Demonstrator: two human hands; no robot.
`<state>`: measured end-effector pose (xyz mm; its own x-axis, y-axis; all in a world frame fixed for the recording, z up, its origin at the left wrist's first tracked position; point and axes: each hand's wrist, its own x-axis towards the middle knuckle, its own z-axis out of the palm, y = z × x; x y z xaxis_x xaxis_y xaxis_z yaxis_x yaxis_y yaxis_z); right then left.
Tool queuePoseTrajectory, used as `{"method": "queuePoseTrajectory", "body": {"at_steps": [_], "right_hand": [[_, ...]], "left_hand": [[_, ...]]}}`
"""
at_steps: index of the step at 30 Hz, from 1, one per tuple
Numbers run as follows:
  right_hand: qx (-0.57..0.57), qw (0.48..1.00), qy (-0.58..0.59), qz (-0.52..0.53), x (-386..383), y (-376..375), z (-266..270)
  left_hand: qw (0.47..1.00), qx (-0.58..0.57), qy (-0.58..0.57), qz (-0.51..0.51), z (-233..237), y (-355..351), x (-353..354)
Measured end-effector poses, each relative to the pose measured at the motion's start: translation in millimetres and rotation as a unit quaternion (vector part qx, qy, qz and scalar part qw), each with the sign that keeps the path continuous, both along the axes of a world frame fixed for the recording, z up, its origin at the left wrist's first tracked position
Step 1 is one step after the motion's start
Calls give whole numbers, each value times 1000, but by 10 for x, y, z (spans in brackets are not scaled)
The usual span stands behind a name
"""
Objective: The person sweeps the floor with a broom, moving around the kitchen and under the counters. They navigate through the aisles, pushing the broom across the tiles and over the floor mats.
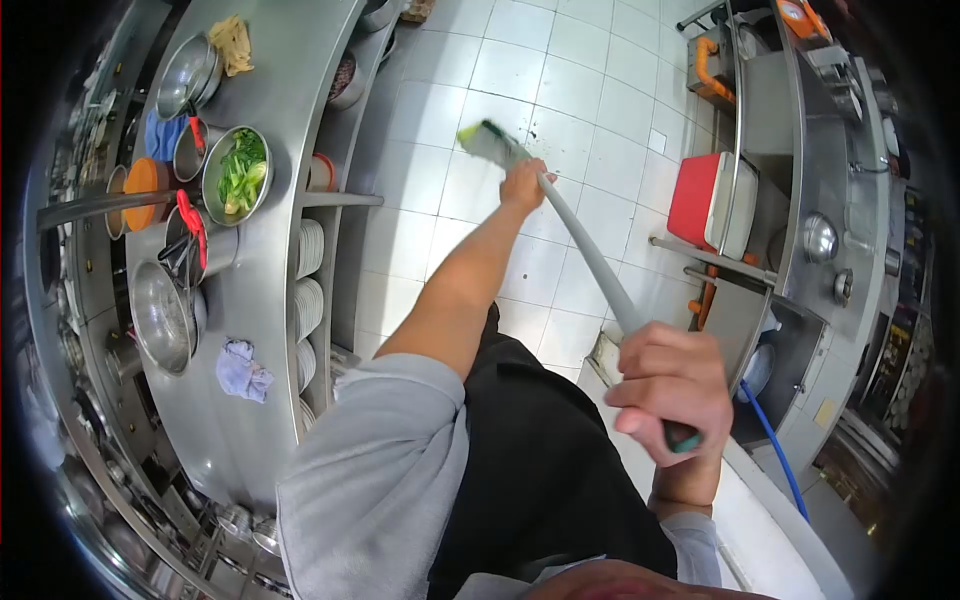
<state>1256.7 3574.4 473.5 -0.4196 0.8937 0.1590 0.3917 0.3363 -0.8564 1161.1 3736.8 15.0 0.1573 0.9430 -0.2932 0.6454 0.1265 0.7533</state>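
Observation:
A broom with a long grey handle (pixel 592 250) slants across the view, its yellow-green and dark bristles (pixel 488 142) down on the white tiled floor and blurred. My left hand (pixel 523 186) is wrapped around the lower part of the handle, just above the broom head. Around the upper end, close to my body, my right hand (pixel 675 385) is closed, with the dark green tip of the handle poking out below it. Small dark bits lie on the tiles near the bristles.
To the left runs a steel counter (pixel 270 300) with a bowl of leafy greens (pixel 238 176), metal bowls and a crumpled cloth (pixel 243 371). Stacked plates sit on its lower shelf. On the right stand a red and white cooler (pixel 700 203), a steel counter and a blue hose (pixel 775 445).

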Motion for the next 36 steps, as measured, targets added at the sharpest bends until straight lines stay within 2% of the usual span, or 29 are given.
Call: {"method": "queuePoseTrajectory", "body": {"at_steps": [1, 4, 6, 8, 10, 12, 14, 15, 16, 17, 19, 20, 21, 22, 23, 24, 26, 28, 30, 32, 34, 36], "right_hand": [[-3, 999, -41, 7, 25, -106, 9], [-4, 998, -61, 20, 192, -568, 203], [26, 999, -29, -10, 367, -986, 290], [89, 988, 116, -50, 573, -1473, 379], [151, 977, 147, -19, 1035, -1984, 556], [91, 975, 192, 70, 1473, -2422, 894], [22, 974, 196, 113, 1524, -2792, 1230], [-13, 971, 193, 142, 1541, -2957, 1348], [-16, 972, 191, 136, 1518, -3073, 1339], [-23, 976, 198, 86, 1498, -3155, 1265], [-45, 976, 212, -29, 1352, -3208, 1024], [-43, 971, 226, -66, 1219, -3133, 863], [-57, 977, 185, -91, 1152, -3121, 748], [-26, 981, 157, -114, 1017, -3107, 567], [-43, 976, 136, -163, 797, -3035, 508], [-46, 975, 137, -168, 673, -2986, 440], [-16, 977, 113, -181, 498, -2865, 301], [-20, 976, 85, -199, 338, -2688, 195], [-20, 974, 55, -217, 205, -2488, 25], [-7, 975, 40, -218, 120, -2319, -233], [9, 976, 50, -214, 107, -2194, -214], [33, 938, 45, -343, 111, -2271, 3]], "left_hand": [[998, -21, 61, -8, 254, 52, -2], [997, 51, 36, -34, 306, -132, 17], [993, 73, 25, -86, 436, -531, 26], [940, 312, -12, -134, 290, -1102, 59], [908, 336, -87, -237, 540, -1767, 157], [892, 181, -174, -377, 740, -2535, 302], [838, 40, -105, -533, 910, -3410, 456], [810, 2, -89, -579, 1116, -3785, 472], [780, -31, -72, -621, 1286, -4038, 499], [777, -31, -75, -624, 1273, -4200, 543], [773, -51, -71, -628, 1018, -4458, 549], [810, -25, -89, -580, 719, -4476, 549], [842, -1, -107, -529, 369, -4422, 567], [861, 30, -82, -501, 70, -4242, 592], [882, 77, -119, -449, -240, -4025, 584], [884, 98, -91, -448, -304, -3693, 591], [882, 150, -81, -440, -118, -3025, 537], [900, 174, -37, -399, -158, -2443, 607], [928, 126, 26, -351, 89, -1844, 629], [932, 100, 32, -347, 56, -1268, 633], [933, 101, 15, -346, 125, -1014, 683], [935, 137, -38, -324, 287, -954, 742]]}}
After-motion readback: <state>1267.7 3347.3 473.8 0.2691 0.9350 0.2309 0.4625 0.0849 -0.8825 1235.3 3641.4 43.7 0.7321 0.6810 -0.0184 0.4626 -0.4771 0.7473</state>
